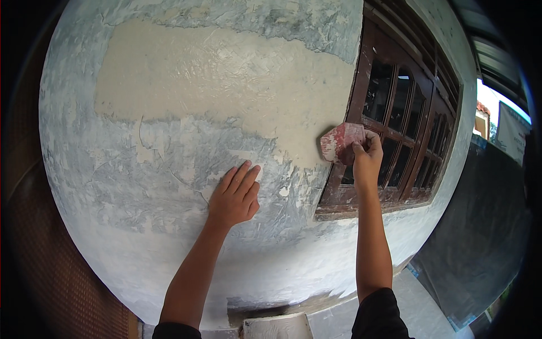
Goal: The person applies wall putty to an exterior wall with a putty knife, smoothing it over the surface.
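A wall (152, 198) with patchy blue-grey and white paint fills the middle of the head view. Across its upper part spreads a broad beige coat of putty (186, 73), glossy and wet-looking in places. My left hand (232, 195) lies against the bare-looking paint below this coat, fingers stretched out and holding nothing. In my right hand (370, 152) is a flat red putty spreader (341, 144), smeared with pale filler and pinched at its right side. Its blade is at the coat's right border, beside the window frame; whether it touches the wall I cannot tell.
A dark brown wooden window (395, 113) with glass panes is set in the wall at right. Below stands a whitish rectangular container (278, 326). Brown woven panelling (62, 254) borders the left, and a dark sheet (474, 231) hangs at far right.
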`<state>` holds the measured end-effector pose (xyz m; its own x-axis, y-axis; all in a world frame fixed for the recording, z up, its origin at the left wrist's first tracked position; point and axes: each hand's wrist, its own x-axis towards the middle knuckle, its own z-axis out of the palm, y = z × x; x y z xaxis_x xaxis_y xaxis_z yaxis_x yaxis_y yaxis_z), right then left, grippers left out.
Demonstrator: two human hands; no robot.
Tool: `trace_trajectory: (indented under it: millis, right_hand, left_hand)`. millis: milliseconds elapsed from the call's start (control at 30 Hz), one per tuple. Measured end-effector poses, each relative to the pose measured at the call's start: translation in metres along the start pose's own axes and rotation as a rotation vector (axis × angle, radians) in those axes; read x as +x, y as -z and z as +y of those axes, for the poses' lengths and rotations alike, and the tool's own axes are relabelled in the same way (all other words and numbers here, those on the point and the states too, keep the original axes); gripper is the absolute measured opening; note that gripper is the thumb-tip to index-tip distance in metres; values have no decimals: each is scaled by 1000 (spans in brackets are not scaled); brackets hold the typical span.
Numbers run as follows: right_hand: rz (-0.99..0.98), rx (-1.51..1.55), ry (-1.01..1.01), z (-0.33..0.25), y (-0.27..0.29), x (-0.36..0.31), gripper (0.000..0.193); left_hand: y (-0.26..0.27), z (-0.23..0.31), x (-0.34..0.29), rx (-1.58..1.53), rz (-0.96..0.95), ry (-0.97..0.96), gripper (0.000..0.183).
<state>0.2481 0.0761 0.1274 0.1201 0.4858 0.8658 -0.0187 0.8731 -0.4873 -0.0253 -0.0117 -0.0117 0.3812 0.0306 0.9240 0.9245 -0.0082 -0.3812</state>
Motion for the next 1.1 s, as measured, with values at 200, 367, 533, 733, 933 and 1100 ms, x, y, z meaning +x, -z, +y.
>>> trace_trajectory:
  millis: [200, 367, 533, 733, 933, 1100]
  right_hand:
    - [-103, 69, 68, 20, 29, 7, 24]
    - [-274, 67, 54, 24, 25, 13, 27]
    - [-155, 23, 91, 26, 29, 53, 26]
    - [-266, 24, 28, 26, 23, 41, 26]
    - [-68, 167, 7, 27, 29, 52, 26]
    - [-239, 30, 61, 37, 23, 46, 25]
  left_hand:
    - [0, -1, 0, -1, 10, -8, 16]
    - [-1, 0, -1, -18, -8, -11, 18]
    - [-2, 1, 1, -31, 2, -11, 17]
    - [-4, 0, -5, -5, -15, -8, 19]
    - [-2, 2, -4, -5, -44, 5, 21]
    - [-2, 3, -2, -3, -46, 5, 21]
